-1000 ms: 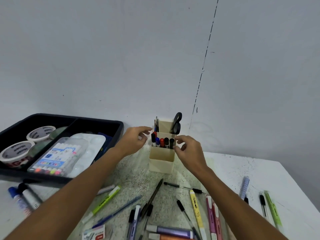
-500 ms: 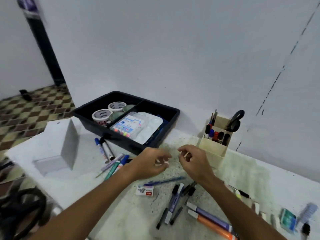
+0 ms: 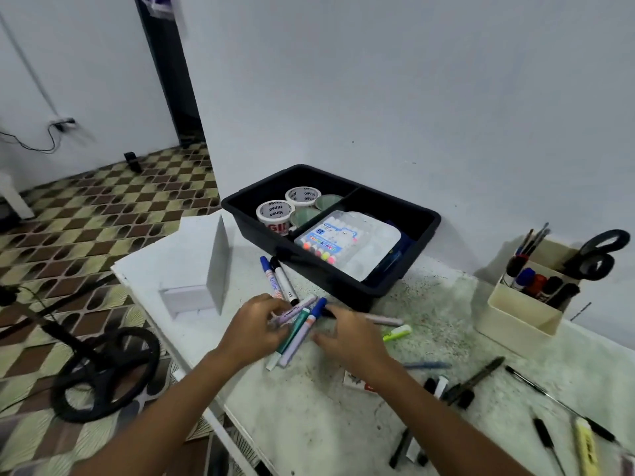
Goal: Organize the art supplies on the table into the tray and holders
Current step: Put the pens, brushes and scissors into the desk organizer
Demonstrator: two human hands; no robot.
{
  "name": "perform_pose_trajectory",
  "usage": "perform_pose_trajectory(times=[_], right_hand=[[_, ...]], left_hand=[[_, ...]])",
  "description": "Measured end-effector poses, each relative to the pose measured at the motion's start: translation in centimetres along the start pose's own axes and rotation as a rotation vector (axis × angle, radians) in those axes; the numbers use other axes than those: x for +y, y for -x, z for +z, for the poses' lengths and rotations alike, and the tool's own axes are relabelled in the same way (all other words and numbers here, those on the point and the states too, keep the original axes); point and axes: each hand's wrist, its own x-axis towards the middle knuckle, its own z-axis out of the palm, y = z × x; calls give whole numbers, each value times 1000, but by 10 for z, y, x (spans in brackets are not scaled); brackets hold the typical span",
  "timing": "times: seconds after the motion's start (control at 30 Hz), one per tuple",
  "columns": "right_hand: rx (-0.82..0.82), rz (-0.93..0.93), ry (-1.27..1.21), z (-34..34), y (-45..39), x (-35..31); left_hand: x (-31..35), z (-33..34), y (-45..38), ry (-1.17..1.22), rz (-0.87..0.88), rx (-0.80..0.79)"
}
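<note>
L hand (image 3: 256, 326): fingers curled on a bunch of markers (image 3: 298, 329) w/ round plastic barrels, on worktop (image 3: 309, 417) just in front of tray.
R hand (image 3: 348, 334): fingers straight, pressing same bunch.
Tray (image 3: 421, 231): black plastic, 2 compartments; 2 tape rolls (image 3: 275, 211) marked "Ninso", pack (image 3: 324, 240) reading "COLOR PEN".
Holder (image 3: 519, 312): cream, boxy; scissors (image 3: 596, 254), pens.
</note>
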Motion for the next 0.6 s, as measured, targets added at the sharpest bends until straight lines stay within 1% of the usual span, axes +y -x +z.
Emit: perform_pose_trajectory(times=[0.1, 0.23, 0.3, 0.37, 0.4, 0.47, 0.53, 0.6], right_hand=[[-61, 83, -11, 4, -14, -9], [-126, 173, -57, 8, -28, -12], [-141, 174, -53, 12, -33, -11], [-132, 164, -28, 10, -34, -11], [-120, 157, 3, 8, -34, -10], [-89, 150, 140, 5, -32, -5], [-46, 139, 301, 3, -28, 1], [-6, 114, 365, 6, -26, 8]], left_hand=[[-9, 5, -7, -11, 0, -33], [-22, 8, -20, -43, -9, -24], [-24, 10, -24, -40, 46, -49], [-24, 13, -26, -52, 148, -75], [-23, 16, -27, -64, 196, -78], [-23, 22, -31, -119, 257, -83], [-17, 27, -38, -213, 273, -130], [-11, 31, -45, -294, 254, -186]])
